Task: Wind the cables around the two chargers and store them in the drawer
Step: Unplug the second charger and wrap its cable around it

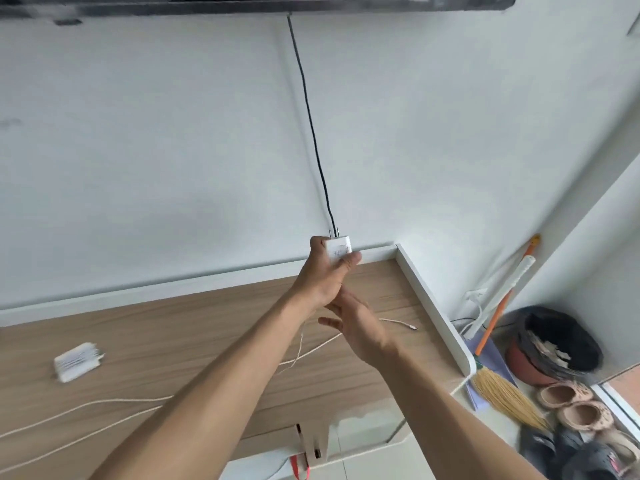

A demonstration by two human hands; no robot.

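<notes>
My left hand [323, 278] grips a white charger [338, 250] raised above the wooden cabinet top [207, 327], prongs pointing up. Its white cable [311, 351] hangs from under the hand and trails across the wood to a plug end [412, 328] at the right. My right hand [360, 323] is just below the left, fingers spread and relaxed, close to the hanging cable; I cannot tell if it touches it. A second white charger [78, 361] lies on the wood at the left, its cable wound around it. More white cable [86, 417] runs along the front left.
A black cord [308, 116] runs down the white wall from a screen above. Right of the cabinet's white end panel [436, 313] stand a broom [498, 341], a dark bin [557, 341] and several shoes on the floor. A small cardboard piece [308, 445] stands at the front edge.
</notes>
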